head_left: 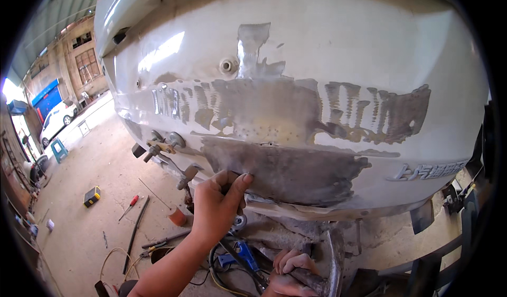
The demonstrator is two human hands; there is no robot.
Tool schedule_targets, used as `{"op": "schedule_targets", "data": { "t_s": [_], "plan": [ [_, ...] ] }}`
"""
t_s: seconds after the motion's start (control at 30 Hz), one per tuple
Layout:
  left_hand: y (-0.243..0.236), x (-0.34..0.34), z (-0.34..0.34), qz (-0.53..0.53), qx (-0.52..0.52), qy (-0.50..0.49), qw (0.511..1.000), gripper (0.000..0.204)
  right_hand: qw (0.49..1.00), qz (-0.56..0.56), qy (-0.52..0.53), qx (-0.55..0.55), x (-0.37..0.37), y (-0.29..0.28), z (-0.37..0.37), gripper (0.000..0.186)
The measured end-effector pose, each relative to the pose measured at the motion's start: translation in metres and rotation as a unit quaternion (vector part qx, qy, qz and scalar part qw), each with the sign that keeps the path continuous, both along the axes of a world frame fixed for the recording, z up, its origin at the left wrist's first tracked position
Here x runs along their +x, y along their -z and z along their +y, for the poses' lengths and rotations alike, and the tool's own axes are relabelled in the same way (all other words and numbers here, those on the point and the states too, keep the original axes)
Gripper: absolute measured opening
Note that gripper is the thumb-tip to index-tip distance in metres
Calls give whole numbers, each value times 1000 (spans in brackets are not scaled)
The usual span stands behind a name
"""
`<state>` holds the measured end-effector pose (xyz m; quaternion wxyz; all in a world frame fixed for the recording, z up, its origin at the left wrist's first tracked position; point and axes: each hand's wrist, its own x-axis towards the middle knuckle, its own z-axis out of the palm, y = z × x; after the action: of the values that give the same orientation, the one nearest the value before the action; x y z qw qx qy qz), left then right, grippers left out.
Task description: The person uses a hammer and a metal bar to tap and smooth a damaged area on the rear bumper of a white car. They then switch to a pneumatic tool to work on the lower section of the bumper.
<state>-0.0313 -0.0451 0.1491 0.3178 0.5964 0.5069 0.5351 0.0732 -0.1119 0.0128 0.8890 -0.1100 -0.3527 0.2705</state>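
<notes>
A white car's rear panel (369,49) fills most of the view, with bare grey-brown ground patches (285,170) across its middle and lower part. My left hand (219,194) is closed at the lower edge of the bare patch, the thumb pressed near the curled fingers. Whatever those fingers pinch, if anything, is hidden. Lower down, my right hand (293,270) has its fingers curled beside a dusty grey metal piece (335,262); what it grips cannot be made out. Left of my left hand, a clamp-like metal fixture (169,152) is attached at the panel's edge.
On the floor under the car lie a blue-handled tool (240,256), cables, an orange cup-like object (177,216), a red screwdriver (130,204), a black rod (136,233) and a yellow-black box (92,196). A dark metal frame (433,260) stands at right. Farther left are a stool (59,149) and a parked car (57,120).
</notes>
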Motion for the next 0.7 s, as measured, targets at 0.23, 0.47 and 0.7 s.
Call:
{"op": "schedule_targets", "data": {
  "t_s": [0.23,0.47,0.7],
  "plan": [
    [2,1,-1,-27,2,-10,1000,28,982,-26,97,-162,-13,-14,-4,78],
    [5,-1,6,-11,18,25,999,29,988,-27,67,-137,-18,-34,-17,79],
    [1,0,1,8,9,-13,1000,30,1000,-24,-5,-8,-3,-18,-14,70]
  ]
}}
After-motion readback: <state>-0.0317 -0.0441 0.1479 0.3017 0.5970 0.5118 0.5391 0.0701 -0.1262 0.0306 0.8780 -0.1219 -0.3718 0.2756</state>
